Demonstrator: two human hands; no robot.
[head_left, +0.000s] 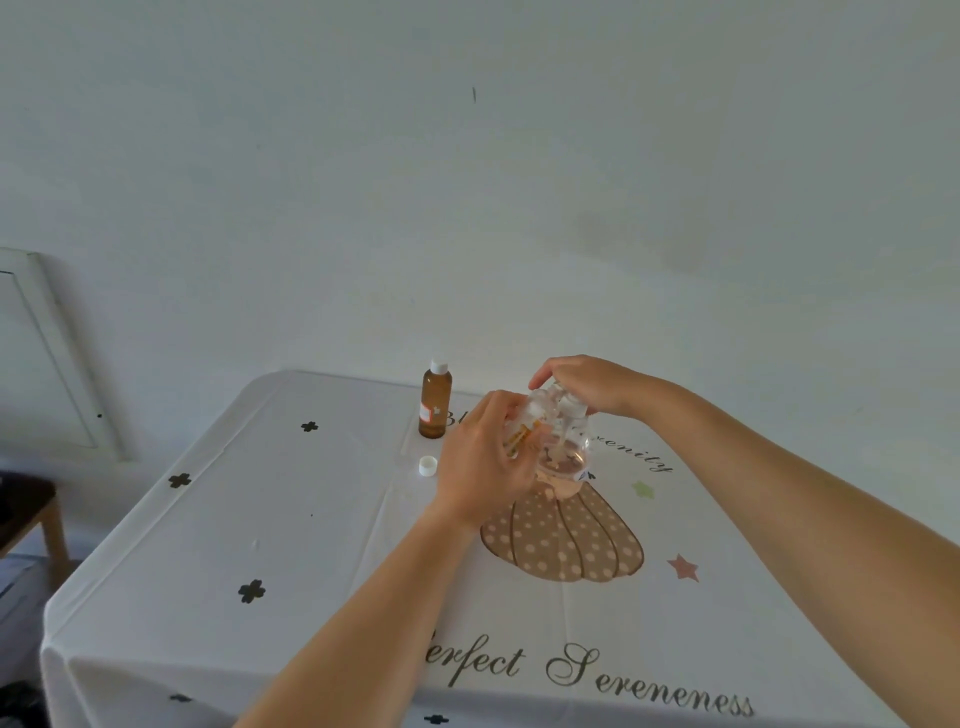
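Bottle (563, 452) near upright between hands: left hand (480, 462) grips its side, right hand (582, 384) curled over pump (563, 402) on top. Cap (427, 465) on bench (260, 519), left of bottle.

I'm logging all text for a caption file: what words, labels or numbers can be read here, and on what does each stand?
"erfect Sereneness": near edge of the tablecloth; first letter behind the left forearm.
"B" and "enity": tablecloth's far side, in script; the rest is hidden.
Amber bottle, red-and-white label: too small to read.
Clear bottle, small label: blurred, unreadable.
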